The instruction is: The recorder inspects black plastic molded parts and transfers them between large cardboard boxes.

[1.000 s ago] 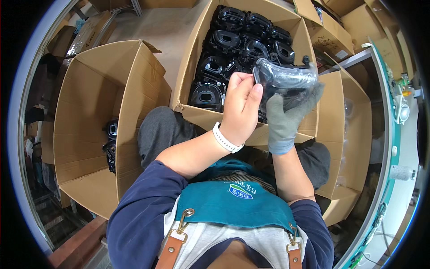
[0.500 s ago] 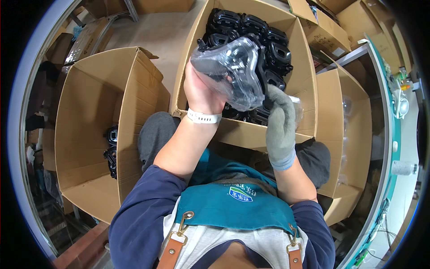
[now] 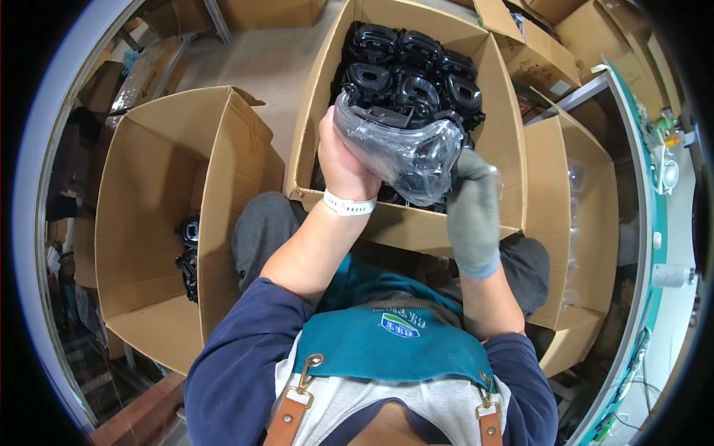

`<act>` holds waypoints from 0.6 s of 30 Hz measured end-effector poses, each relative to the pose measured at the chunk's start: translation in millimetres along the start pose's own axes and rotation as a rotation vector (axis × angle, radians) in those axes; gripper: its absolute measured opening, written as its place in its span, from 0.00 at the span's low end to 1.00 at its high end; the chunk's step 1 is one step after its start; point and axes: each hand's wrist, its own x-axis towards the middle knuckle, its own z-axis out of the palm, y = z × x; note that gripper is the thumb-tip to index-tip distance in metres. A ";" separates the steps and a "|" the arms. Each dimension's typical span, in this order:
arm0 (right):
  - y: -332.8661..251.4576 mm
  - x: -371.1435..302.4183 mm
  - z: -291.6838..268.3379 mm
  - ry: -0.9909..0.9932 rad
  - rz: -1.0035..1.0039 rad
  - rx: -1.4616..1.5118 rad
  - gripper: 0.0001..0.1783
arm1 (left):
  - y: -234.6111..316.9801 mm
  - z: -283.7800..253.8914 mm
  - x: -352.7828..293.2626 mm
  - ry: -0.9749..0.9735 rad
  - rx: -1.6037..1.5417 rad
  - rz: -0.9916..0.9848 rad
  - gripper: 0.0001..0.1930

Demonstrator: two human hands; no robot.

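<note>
Cardboard cartons surround the seated worker. Left hand (image 3: 343,160) clamps the bagged black plastic part (image 3: 398,145) above the centre carton (image 3: 312,111); gloved right hand (image 3: 470,204) pinches its clear bag's lower edge. Light, rigid, slippery film; grip the moulding.

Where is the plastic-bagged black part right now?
In the head view, upper centre: the bagged black part is held between the bare left hand and gloved right hand, above the middle carton.
</note>
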 end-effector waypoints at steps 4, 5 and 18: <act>-11.5 15.8 -19.5 0.001 0.109 0.031 0.18 | 0.7 -3.0 -5.6 0.070 0.104 0.081 0.21; -14.5 16.1 -21.3 -0.067 0.224 -0.172 0.17 | -0.8 -8.2 -9.4 0.074 0.105 0.080 0.21; -29.3 0.7 -21.1 -0.085 0.365 0.058 0.15 | 0.4 -15.7 -6.5 -0.146 0.373 0.115 0.27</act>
